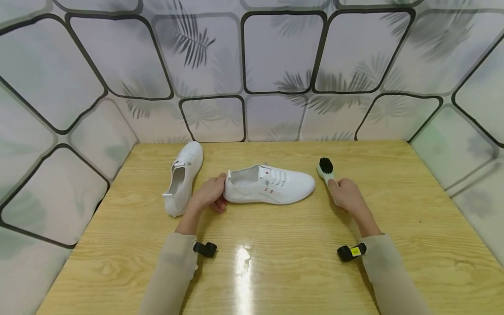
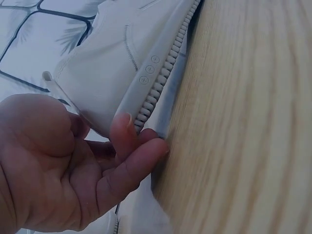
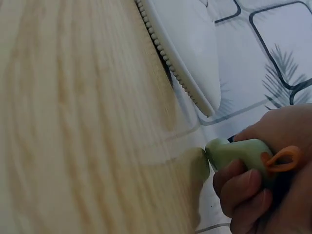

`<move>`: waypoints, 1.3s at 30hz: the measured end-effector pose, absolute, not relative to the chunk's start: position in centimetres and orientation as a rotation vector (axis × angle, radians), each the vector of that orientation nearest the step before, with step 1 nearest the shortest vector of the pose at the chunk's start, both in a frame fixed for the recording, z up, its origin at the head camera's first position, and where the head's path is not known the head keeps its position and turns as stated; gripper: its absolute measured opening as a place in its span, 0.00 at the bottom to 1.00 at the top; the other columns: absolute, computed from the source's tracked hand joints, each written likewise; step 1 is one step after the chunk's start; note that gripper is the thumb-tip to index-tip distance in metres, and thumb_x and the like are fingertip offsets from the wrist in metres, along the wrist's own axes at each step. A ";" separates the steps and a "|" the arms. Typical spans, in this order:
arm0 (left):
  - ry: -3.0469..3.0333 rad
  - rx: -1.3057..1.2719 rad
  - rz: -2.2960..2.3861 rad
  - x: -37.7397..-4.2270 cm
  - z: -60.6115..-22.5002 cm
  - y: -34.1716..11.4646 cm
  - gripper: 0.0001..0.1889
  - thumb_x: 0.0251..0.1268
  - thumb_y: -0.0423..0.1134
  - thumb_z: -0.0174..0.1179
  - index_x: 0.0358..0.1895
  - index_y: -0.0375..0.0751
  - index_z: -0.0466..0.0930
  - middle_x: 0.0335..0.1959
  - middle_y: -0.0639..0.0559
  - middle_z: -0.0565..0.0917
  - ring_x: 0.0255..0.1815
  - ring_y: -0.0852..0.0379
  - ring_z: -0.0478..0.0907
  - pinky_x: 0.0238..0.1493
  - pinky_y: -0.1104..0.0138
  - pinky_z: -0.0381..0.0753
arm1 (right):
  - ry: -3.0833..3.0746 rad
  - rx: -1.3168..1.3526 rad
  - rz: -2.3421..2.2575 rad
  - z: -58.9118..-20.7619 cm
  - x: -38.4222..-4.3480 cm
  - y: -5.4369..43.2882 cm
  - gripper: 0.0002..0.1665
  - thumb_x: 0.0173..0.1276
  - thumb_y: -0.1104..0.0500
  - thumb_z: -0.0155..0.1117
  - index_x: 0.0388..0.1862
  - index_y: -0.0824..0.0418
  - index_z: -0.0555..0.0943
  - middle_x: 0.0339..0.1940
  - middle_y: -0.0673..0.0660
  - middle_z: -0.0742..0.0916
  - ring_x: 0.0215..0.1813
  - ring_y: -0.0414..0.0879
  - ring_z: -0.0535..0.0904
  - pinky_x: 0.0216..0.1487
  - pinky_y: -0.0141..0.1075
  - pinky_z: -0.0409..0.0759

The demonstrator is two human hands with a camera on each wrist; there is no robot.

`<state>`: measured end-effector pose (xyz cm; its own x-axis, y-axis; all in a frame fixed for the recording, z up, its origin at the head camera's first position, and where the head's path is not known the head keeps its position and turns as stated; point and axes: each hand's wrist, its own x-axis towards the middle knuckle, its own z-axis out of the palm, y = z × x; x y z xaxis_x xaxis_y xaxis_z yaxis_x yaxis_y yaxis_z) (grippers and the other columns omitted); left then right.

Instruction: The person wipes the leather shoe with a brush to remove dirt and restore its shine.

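A white lace-up shoe (image 1: 271, 186) lies sideways at mid-table, its toe to the right and small red marks on its side. My left hand (image 1: 214, 192) grips it at the heel; in the left wrist view the fingers (image 2: 127, 134) curl under the ridged sole at the back. My right hand (image 1: 348, 194) holds a pale green brush (image 1: 326, 170) by the handle, its black bristles facing up, to the right of the toe. An orange loop (image 3: 285, 160) hangs from the handle end in the right wrist view.
The other white shoe (image 1: 183, 179) stands left of my left hand, toe to the back. A patterned cloth wall (image 1: 283, 52) encloses the wooden table (image 1: 299, 271) at the back and both sides. Black wrist cameras (image 1: 205, 250) sit on both wrists.
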<state>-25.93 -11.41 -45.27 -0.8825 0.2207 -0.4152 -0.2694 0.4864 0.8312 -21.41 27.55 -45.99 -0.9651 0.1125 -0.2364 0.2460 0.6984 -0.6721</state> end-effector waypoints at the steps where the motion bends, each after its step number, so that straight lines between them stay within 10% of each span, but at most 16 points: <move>1: 2.267 -0.036 1.379 -25.9 -45.2 -11.5 0.34 0.81 0.56 0.27 0.39 0.28 0.75 0.17 0.42 0.77 0.12 0.54 0.77 0.21 0.57 0.83 | 2.750 0.270 -1.084 -45.9 -21.3 27.4 0.30 0.78 0.43 0.41 0.39 0.71 0.71 0.19 0.56 0.73 0.17 0.45 0.68 0.18 0.37 0.69; 7: 2.285 -0.030 1.390 -25.8 -44.7 -11.7 0.34 0.81 0.56 0.27 0.40 0.29 0.74 0.19 0.41 0.77 0.13 0.53 0.77 0.22 0.58 0.84 | 2.819 0.232 -0.816 -45.3 -20.9 26.7 0.33 0.74 0.44 0.49 0.49 0.77 0.68 0.31 0.63 0.77 0.27 0.50 0.73 0.22 0.38 0.70; 26: 2.468 0.051 1.293 -25.4 -44.6 -12.0 0.25 0.80 0.47 0.34 0.37 0.34 0.78 0.27 0.41 0.80 0.24 0.52 0.78 0.28 0.62 0.82 | 2.874 0.197 -0.436 -44.1 -20.1 25.3 0.26 0.73 0.45 0.58 0.22 0.62 0.74 0.18 0.57 0.77 0.20 0.48 0.74 0.19 0.38 0.69; 39: 2.593 0.244 1.226 -25.5 -43.9 -12.3 0.25 0.72 0.33 0.40 0.70 0.30 0.61 0.58 0.31 0.74 0.56 0.41 0.73 0.53 0.54 0.75 | 2.930 0.152 -0.404 -43.2 -19.6 25.6 0.28 0.74 0.43 0.56 0.32 0.68 0.74 0.25 0.62 0.79 0.23 0.52 0.74 0.21 0.41 0.70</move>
